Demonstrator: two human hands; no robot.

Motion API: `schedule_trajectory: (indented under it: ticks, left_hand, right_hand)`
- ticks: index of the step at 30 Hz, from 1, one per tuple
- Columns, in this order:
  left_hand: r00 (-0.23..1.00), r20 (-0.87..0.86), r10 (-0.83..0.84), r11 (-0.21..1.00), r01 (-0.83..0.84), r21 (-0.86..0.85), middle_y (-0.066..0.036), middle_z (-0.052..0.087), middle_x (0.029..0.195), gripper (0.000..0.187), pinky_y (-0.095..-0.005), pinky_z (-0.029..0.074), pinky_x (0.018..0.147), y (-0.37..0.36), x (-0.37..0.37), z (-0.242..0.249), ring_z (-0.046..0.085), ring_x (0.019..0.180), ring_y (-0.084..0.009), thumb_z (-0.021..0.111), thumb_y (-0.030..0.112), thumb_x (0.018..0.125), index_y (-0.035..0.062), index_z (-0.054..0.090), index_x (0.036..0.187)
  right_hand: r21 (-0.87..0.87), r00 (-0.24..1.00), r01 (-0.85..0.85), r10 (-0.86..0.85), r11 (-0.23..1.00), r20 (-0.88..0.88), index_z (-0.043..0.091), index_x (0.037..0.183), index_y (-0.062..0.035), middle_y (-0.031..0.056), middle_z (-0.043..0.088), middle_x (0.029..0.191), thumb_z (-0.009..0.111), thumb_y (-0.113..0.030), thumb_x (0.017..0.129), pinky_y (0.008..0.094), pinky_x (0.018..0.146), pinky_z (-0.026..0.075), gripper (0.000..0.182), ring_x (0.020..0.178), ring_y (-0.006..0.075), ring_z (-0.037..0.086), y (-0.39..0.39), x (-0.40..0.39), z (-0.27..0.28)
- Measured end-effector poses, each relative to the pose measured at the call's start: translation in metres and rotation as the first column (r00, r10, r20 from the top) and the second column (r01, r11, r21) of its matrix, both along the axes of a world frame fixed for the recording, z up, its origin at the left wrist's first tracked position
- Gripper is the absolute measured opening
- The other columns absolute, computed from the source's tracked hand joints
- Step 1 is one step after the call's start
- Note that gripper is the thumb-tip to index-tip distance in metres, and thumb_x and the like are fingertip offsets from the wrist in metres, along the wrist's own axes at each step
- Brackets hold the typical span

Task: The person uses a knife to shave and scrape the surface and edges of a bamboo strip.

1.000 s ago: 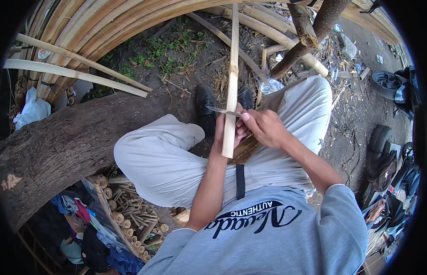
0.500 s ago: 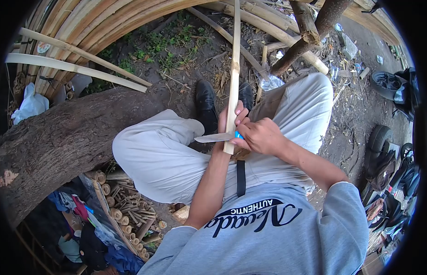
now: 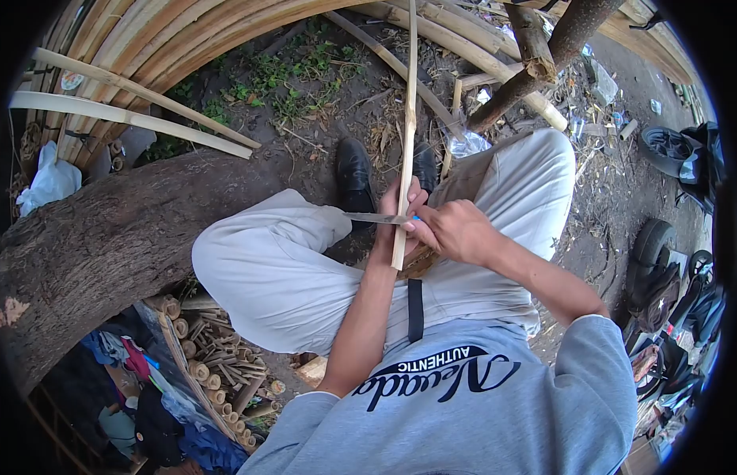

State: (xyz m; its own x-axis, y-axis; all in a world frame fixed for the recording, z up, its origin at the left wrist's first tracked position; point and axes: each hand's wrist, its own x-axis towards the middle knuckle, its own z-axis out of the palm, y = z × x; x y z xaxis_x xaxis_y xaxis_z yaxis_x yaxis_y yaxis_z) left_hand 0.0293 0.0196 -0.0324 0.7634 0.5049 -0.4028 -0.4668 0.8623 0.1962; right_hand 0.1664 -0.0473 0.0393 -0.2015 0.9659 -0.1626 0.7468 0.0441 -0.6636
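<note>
Knife (image 3: 372, 218) across strip (image 3: 410, 119) at centre, shoes (image 3: 354, 168) at twelve o'clock, tyre (image 3: 652, 240) at three, stick pile (image 3: 224, 348) at eight, log (image 3: 107, 237) at nine, slats (image 3: 159, 59) at eleven

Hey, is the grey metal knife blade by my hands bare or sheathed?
Bare: the grey metal knife blade juts from your right hand, past the long pale wooden strip, with no sheath over it.

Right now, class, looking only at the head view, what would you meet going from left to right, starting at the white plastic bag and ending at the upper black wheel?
White plastic bag → left shoe → bamboo strip → right hand → grey block → upper black wheel.
</note>
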Motion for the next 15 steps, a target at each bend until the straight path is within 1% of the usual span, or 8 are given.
schedule_trajectory:
  ticks: [1, 2, 6, 8, 9, 11, 14, 15]
  left_hand:
    - [1.000, -0.023, -0.007, 1.000, 0.007, -0.017, 0.002, 0.035, 0.053, 0.042, -0.0214, 0.028, 0.037, 0.000, 0.002, 0.003, 0.031, 0.039, -0.0068, 0.036, 0.034, 0.108, 0.0117, 0.042, 0.073]
    - [0.999, -0.026, -0.023, 1.000, 0.024, 0.005, 0.002, 0.032, 0.054, 0.043, -0.0222, 0.027, 0.039, -0.001, 0.002, 0.003, 0.027, 0.042, -0.0073, 0.036, 0.036, 0.108, 0.0121, 0.041, 0.073]
    - [1.000, -0.006, 0.021, 0.996, -0.022, -0.088, 0.001, 0.036, 0.053, 0.043, -0.0214, 0.028, 0.037, -0.007, 0.005, 0.002, 0.031, 0.039, -0.0082, 0.035, 0.036, 0.108, 0.0119, 0.043, 0.074]
    - [0.996, 0.085, -0.009, 0.984, 0.024, -0.179, 0.001, 0.040, 0.053, 0.043, -0.0209, 0.030, 0.034, -0.009, -0.002, 0.003, 0.036, 0.036, -0.0091, 0.034, 0.036, 0.108, 0.0114, 0.045, 0.076]
    - [0.991, 0.126, -0.039, 0.991, 0.055, -0.125, 0.001, 0.044, 0.053, 0.040, -0.0210, 0.032, 0.032, -0.010, -0.001, 0.001, 0.039, 0.034, -0.0106, 0.034, 0.035, 0.108, 0.0104, 0.048, 0.080]
    - [0.984, 0.174, -0.037, 0.996, 0.051, -0.077, 0.000, 0.043, 0.053, 0.039, -0.0218, 0.032, 0.033, -0.010, 0.000, -0.009, 0.040, 0.035, -0.0111, 0.034, 0.034, 0.108, 0.0092, 0.048, 0.082]
    - [0.986, 0.163, 0.044, 0.991, -0.022, -0.135, -0.002, 0.045, 0.054, 0.040, -0.0229, 0.033, 0.033, 0.001, 0.000, -0.002, 0.042, 0.038, -0.0112, 0.035, 0.034, 0.107, 0.0064, 0.052, 0.084]
    - [0.986, 0.163, 0.042, 0.991, -0.020, -0.130, -0.002, 0.045, 0.054, 0.040, -0.0229, 0.033, 0.033, 0.002, -0.001, -0.001, 0.042, 0.038, -0.0112, 0.035, 0.034, 0.107, 0.0064, 0.052, 0.084]
  right_hand:
    - [-0.009, 0.995, -0.039, 0.039, 0.999, 0.094, 0.064, 0.088, -0.0051, 0.0163, 0.062, 0.061, 0.045, -0.044, 0.104, 0.0482, 0.055, 0.050, 0.046, 0.059, 0.0386, 0.064, -0.005, -0.002, 0.001]
    - [0.111, 0.997, -0.036, 0.028, 0.993, 0.073, 0.063, 0.081, -0.0039, 0.0156, 0.057, 0.052, 0.046, -0.049, 0.103, 0.0443, 0.047, 0.049, 0.052, 0.049, 0.0363, 0.061, -0.010, -0.001, -0.008]
    - [0.139, 0.996, -0.081, 0.077, 0.987, 0.037, 0.062, 0.087, -0.0057, 0.0157, 0.059, 0.057, 0.051, -0.045, 0.101, 0.0463, 0.051, 0.049, 0.043, 0.054, 0.0385, 0.061, -0.002, 0.009, -0.017]
    - [0.204, 0.979, 0.042, -0.081, 0.978, 0.185, 0.060, 0.082, -0.0059, 0.0166, 0.060, 0.058, 0.053, -0.046, 0.100, 0.0460, 0.051, 0.049, 0.045, 0.055, 0.0384, 0.062, 0.017, 0.022, -0.031]
    - [0.176, 0.962, 0.098, -0.138, 0.980, 0.234, 0.059, 0.078, -0.0057, 0.0181, 0.060, 0.059, 0.053, -0.047, 0.100, 0.0472, 0.052, 0.049, 0.048, 0.057, 0.0392, 0.062, 0.029, 0.034, -0.038]
    - [0.170, 0.960, 0.127, -0.164, 0.977, 0.229, 0.061, 0.078, -0.0049, 0.0200, 0.059, 0.058, 0.050, -0.046, 0.102, 0.0488, 0.053, 0.049, 0.049, 0.058, 0.0410, 0.062, 0.049, 0.052, -0.053]
    - [0.204, 0.962, 0.142, -0.184, 0.969, 0.203, 0.063, 0.081, -0.0041, 0.0216, 0.059, 0.059, 0.047, -0.044, 0.104, 0.0500, 0.055, 0.050, 0.049, 0.059, 0.0431, 0.062, 0.063, 0.051, -0.053]
    - [0.174, 0.959, 0.189, -0.220, 0.967, 0.182, 0.064, 0.082, -0.0038, 0.0222, 0.059, 0.060, 0.045, -0.043, 0.105, 0.0504, 0.057, 0.050, 0.049, 0.061, 0.0437, 0.062, 0.065, 0.046, -0.051]
